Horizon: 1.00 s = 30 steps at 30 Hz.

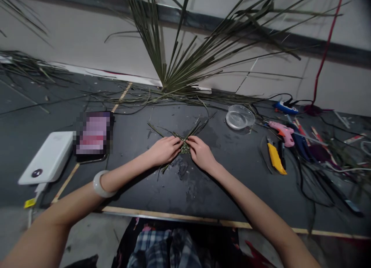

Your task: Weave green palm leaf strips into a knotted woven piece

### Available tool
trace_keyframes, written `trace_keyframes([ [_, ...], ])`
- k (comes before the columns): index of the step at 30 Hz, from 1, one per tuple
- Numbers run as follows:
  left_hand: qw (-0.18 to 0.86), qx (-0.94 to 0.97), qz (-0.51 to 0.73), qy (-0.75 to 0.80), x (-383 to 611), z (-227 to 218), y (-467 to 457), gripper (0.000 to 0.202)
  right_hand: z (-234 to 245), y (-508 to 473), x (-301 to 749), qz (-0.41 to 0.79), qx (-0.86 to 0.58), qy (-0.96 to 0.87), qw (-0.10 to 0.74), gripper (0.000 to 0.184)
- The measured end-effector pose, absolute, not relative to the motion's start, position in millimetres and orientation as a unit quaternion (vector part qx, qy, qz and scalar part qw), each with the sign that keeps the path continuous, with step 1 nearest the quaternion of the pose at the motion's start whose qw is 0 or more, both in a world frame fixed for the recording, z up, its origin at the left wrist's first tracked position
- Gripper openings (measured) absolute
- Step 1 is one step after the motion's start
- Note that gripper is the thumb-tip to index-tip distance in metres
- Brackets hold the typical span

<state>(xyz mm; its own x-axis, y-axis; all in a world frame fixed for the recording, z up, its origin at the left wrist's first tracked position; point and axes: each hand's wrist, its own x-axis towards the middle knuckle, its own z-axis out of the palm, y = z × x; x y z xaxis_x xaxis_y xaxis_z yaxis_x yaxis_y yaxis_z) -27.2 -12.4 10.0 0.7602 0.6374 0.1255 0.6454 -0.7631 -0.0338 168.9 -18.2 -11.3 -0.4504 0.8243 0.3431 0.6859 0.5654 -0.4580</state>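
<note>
My left hand (164,149) and my right hand (200,153) meet at the middle of a dark table (150,183). Both pinch a small woven piece of green leaf strips (184,146) that lies flat between them. Loose strip ends (194,129) fan out from the weave toward the back. The fingers of both hands are curled closed on the weave. A pale bangle (100,184) sits on my left wrist.
A big palm frond (179,63) stands at the back. A phone (93,136) and a white power bank (48,157) lie at left. At right are a clear plastic bowl (240,116), a pink glue gun (282,132), a yellow utility knife (275,158) and tangled cables (315,171).
</note>
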Motion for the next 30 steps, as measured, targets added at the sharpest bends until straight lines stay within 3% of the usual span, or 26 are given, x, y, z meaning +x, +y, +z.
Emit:
trace_keyframes([
  [7, 0.035, -0.935, -0.046, -0.351, -26.5, 11.9, -13.7, 0.032, 10.0, 6.2, 158.8, 0.178, -0.532, -0.797, 0.226, 0.01],
  [16, 0.03, -0.938, -0.074, -0.338, -28.4, 9.4, -13.6, 0.034, 27.3, 18.7, 152.2, 0.282, -0.585, -0.754, 0.099, 0.014],
  [26, 0.042, -0.932, -0.062, -0.354, -24.1, 11.8, -18.3, 0.032, 12.4, 19.9, 160.0, 0.284, -0.563, -0.767, 0.119, 0.016],
  [30, 0.046, -0.93, -0.062, -0.36, -23.3, 11.0, -18.7, 0.032, 7.4, 16.0, 173.2, 0.318, -0.52, -0.775, 0.166, 0.015],
])
